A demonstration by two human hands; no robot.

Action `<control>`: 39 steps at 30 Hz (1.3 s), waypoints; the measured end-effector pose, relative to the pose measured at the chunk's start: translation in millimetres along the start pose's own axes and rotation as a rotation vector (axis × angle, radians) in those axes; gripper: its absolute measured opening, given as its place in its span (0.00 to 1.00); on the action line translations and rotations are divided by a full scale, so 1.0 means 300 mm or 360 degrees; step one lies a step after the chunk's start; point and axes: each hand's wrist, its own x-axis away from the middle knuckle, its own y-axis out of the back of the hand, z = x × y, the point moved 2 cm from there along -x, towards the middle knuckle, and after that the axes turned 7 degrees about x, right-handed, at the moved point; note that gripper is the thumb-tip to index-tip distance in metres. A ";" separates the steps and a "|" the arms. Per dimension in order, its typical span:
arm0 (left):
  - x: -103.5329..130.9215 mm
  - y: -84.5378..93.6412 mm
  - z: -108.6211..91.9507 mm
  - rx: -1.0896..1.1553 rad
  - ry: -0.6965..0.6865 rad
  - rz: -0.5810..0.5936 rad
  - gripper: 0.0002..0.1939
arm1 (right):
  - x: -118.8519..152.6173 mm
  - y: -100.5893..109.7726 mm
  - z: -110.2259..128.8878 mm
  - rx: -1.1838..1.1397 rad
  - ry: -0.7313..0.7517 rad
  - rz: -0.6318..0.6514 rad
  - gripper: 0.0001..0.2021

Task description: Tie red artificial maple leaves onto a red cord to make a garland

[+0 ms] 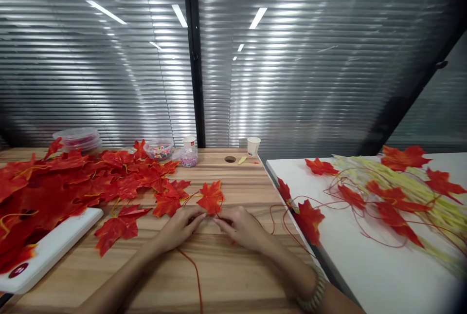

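Note:
A red artificial maple leaf (210, 197) stands above the wooden table, its base between my two hands. My left hand (181, 228) is closed in a pinch at the leaf's lower left edge. On the other side, my right hand (241, 226) pinches the thin red cord (197, 275), which makes a small loop in front of the leaf. The cord's end runs from under my left hand to the table's front edge. Fingertips hide the spot where leaf and cord meet. Just left lies another red leaf (168, 199).
A heap of red leaves (58, 187) covers the left side, partly over a white box-like object (65, 248). Tubs of beads (159, 150) and a paper cup (253, 146) stand at the back. On the white table (350, 265), strung leaves lie among yellow strands (397, 185).

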 end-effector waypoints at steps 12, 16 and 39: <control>0.010 -0.017 0.015 -0.0024 -0.0115 0.0036 0.17 | 0.001 0.005 0.024 0.0022 0.0042 0.0049 0.11; 0.011 -0.019 0.018 -0.0009 -0.0124 0.0049 0.16 | 0.000 0.002 0.025 -0.0042 0.0049 0.0070 0.10; 0.026 -0.003 0.003 -0.0457 -0.0083 0.0229 0.16 | -0.001 0.010 0.022 -0.0060 0.0033 0.0205 0.10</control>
